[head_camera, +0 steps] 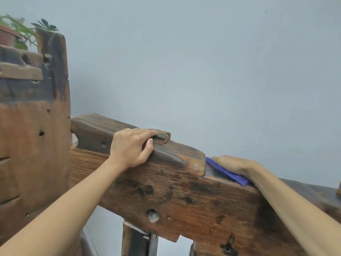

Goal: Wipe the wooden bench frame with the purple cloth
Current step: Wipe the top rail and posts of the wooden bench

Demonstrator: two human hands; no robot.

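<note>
The wooden bench frame (184, 196) is a thick, worn brown beam that runs from the left post down to the right edge. My left hand (132, 146) grips a raised dark block on top of the beam, fingers curled over its far edge. My right hand (234, 165) lies flat on the top of the beam just right of that block, pressing the purple cloth (228, 173) against the wood. Only a folded strip of the cloth shows under the palm.
A tall wooden post (35, 126) with holes and slats stands at the left, and potted plants (16, 34) sit behind it. A pale blue-grey wall (203, 71) lies directly behind the beam. Upright wooden legs (138, 241) show below the beam.
</note>
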